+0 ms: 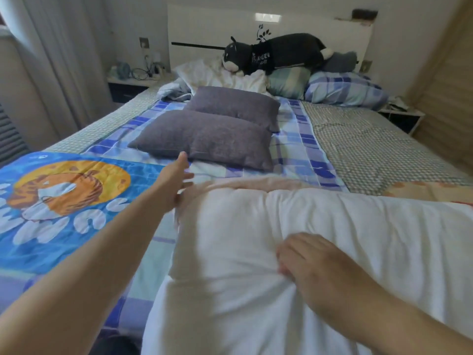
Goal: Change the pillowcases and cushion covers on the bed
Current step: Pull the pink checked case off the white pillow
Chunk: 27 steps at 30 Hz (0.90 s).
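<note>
Hands point(311, 262) on bare white pillow point(256, 252)

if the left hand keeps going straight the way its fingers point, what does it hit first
Most likely the nearer grey fabric cushion: the left hand, fingers spread open, points up the bed at its front edge, with only a strip of blue checked sheet between. Depth is hard to judge.

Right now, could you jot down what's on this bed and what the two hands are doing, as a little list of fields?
place: bed with a white headboard
near item: white pillow, no cover
left hand: open, fingers spread, at the pillow's far left corner
right hand: pressed into the pillow, fabric bunched under it; grip unclear
mid-bed: two grey cushions, one behind the other
at headboard: plush cat lying on stacked pillows
left side: blue tiger blanket
</note>
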Tool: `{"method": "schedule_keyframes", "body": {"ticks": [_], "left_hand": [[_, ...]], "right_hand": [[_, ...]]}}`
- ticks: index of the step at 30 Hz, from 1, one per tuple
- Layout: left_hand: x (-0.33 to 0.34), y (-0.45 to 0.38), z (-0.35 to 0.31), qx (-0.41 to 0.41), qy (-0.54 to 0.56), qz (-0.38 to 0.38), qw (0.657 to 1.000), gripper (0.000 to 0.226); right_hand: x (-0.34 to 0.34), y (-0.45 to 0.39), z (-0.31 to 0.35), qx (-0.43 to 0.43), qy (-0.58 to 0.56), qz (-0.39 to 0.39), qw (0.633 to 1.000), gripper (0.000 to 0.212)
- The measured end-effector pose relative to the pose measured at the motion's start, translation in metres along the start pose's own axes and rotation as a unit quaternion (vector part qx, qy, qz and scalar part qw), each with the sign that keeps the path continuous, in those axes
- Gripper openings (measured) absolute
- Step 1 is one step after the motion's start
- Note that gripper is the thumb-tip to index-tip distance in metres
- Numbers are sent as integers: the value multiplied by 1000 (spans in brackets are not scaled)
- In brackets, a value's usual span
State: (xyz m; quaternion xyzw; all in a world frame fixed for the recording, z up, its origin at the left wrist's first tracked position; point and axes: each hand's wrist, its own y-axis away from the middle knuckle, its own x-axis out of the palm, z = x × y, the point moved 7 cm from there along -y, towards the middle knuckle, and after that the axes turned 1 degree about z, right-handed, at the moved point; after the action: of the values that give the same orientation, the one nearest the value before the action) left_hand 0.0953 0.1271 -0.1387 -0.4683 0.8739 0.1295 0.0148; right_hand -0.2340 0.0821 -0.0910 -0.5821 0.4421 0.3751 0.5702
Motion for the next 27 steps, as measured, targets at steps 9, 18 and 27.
{"method": "schedule_keyframes", "body": {"ticks": [9, 18, 27], "left_hand": [[31, 71, 41, 68, -318, 86, 942, 60], [13, 3, 39, -21, -292, 35, 955, 20], [50, 50, 5, 52, -147, 329, 932, 26]], "right_hand": [[47, -61, -118, 292, -67, 253, 920, 74], [7, 38, -54, 160, 0, 43, 986, 54], [-7, 26, -75, 185, -42, 81, 979, 90]]}}
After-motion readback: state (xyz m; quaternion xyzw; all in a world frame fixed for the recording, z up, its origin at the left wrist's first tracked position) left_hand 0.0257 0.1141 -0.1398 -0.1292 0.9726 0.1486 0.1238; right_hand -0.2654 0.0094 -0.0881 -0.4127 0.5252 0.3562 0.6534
